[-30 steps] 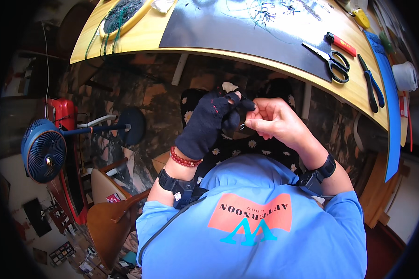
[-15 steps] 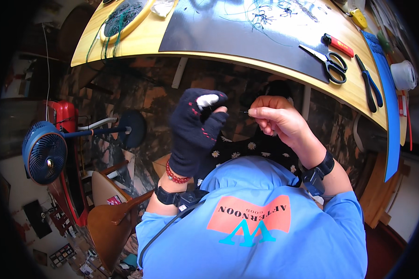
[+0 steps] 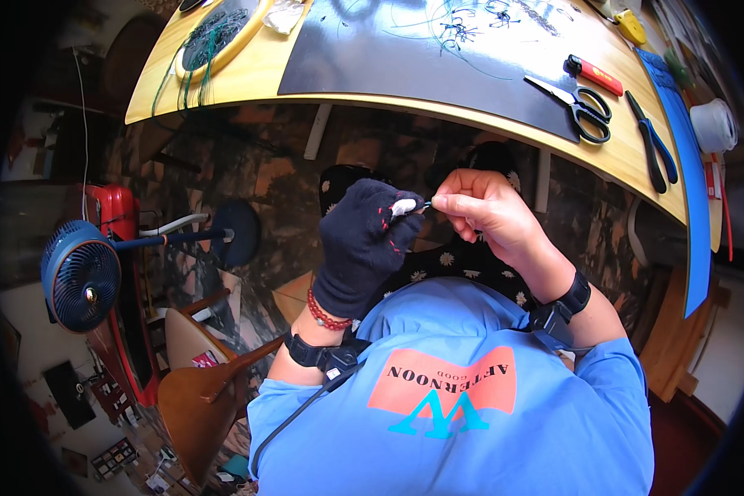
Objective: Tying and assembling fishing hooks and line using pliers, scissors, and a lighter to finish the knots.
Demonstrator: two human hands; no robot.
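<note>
Over my lap, my two hands meet fingertip to fingertip. My left hand [image 3: 362,236] wears a dark knit glove with red stitching, and one fingertip is wrapped in white. It is closed in a pinch on a thin dark strand [image 3: 427,205] with a hint of teal. The bare right hand [image 3: 484,207] pinches the other end between thumb and forefinger, its other fingers curled. Only a tiny length of the strand shows between them, so its exact kind cannot be told.
On the table [image 3: 161,91] ahead lie a dark mat [image 3: 372,70] with loose threads, scissors [image 3: 583,107], a red lighter [image 3: 595,76], pliers [image 3: 653,145] and a blue strip [image 3: 693,198]. A yellow-rimmed tray [image 3: 252,45] holds dark green cords. To the left stand a fan [image 3: 81,269] and a wooden chair [image 3: 186,405].
My left hand has moved right, its fingers closing in a pinch on the strand at the right fingertips. Before, the two hands were apart. The right hand has barely moved.
</note>
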